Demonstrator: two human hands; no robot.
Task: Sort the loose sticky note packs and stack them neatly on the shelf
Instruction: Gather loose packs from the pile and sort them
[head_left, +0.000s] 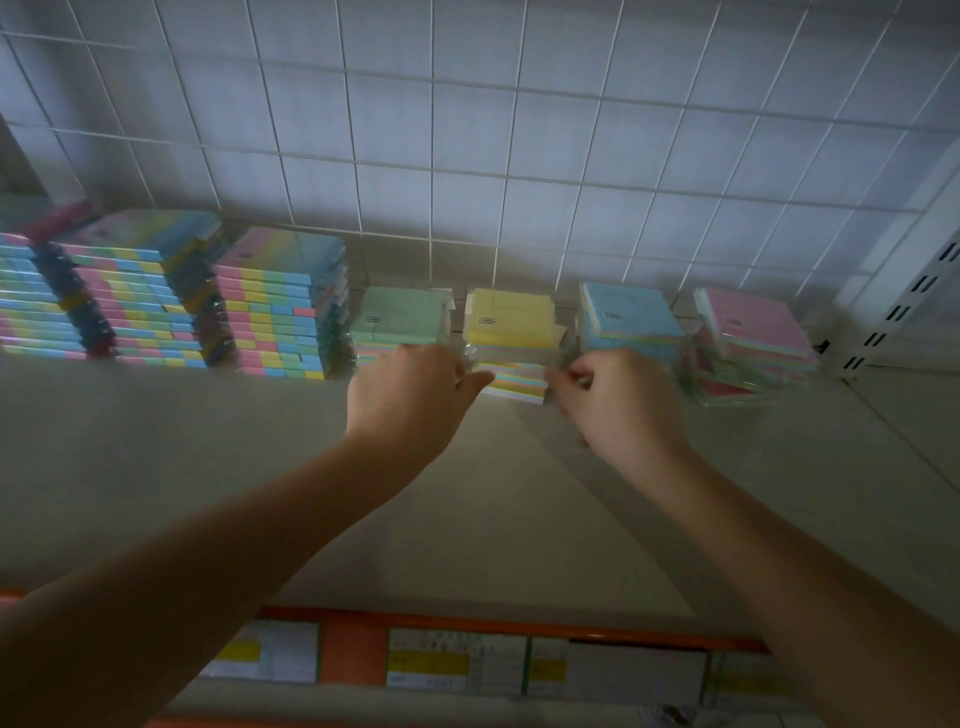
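Head view looks down over a beige shelf, backed by a white wire grid panel across the upper half of the frame. At left centre stand three tall stacks of multicolour strip-note packs, neatly squared. Right of them runs a row of four shorter stacks of square packs: green-topped, yellow-topped, blue-topped and pink-topped, the last leaning and untidy. An orange price-label rail crosses the bottom of the frame.

Both forearms reach up from the lower corners to the yellow-topped stack at centre. The left hand is at its lower left corner, fingers curled onto the wrapped edge; the right hand pinches at its lower right corner. Blur makes the exact hold hard to tell. The bottom pack juts toward the hands, out of line with those above. It lies directly between the two hands, about equally near each, so squaring it likely means pushing it back up-frame toward the grid.
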